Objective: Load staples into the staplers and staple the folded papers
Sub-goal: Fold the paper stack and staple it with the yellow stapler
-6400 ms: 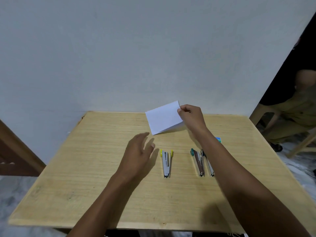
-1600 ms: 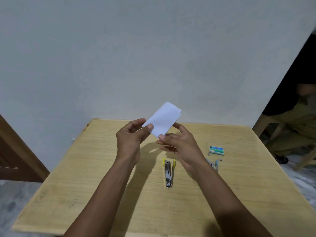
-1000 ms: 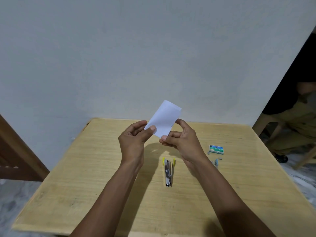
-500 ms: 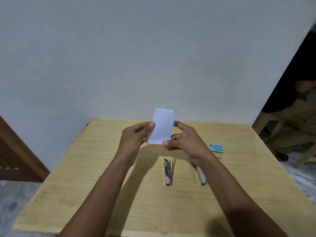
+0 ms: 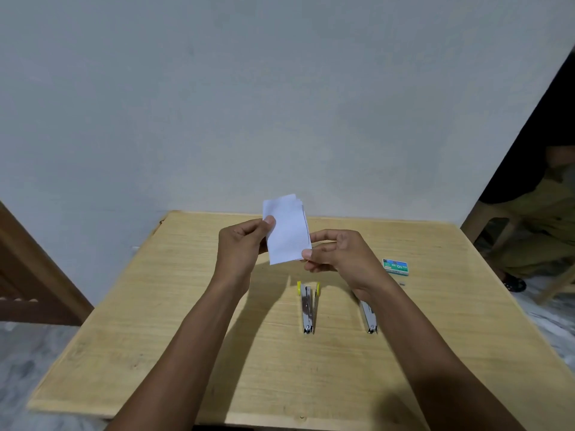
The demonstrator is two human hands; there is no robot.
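The folded paper is held upright in the air above the far half of the tabletop, pinched between both hands. It is white, folded into a narrow rectangle, with layered edges showing at its top right corner.

The left hand has its grip on the paper's left edge: the thumb presses on the face turned toward the camera and the fingers curl behind. The right hand has its grip on the lower right corner, with the thumb tip on the near face and the index finger running along the right edge.

Below the hands, a yellow-tipped stapler lies flat on the tabletop. It is opened into a narrow V, with its hinge end nearest the person and its yellow tips pointing away. Just to its right lies a second metal stapler, its far end hidden under the right wrist. The two are parallel and apart.

Farther right, a small green-and-white staple box rests flat. A tiny dark piece lies on the wood near it, too small to identify.

A plain pale wall rises behind the tabletop. At the right edge, another person sits in olive clothing.
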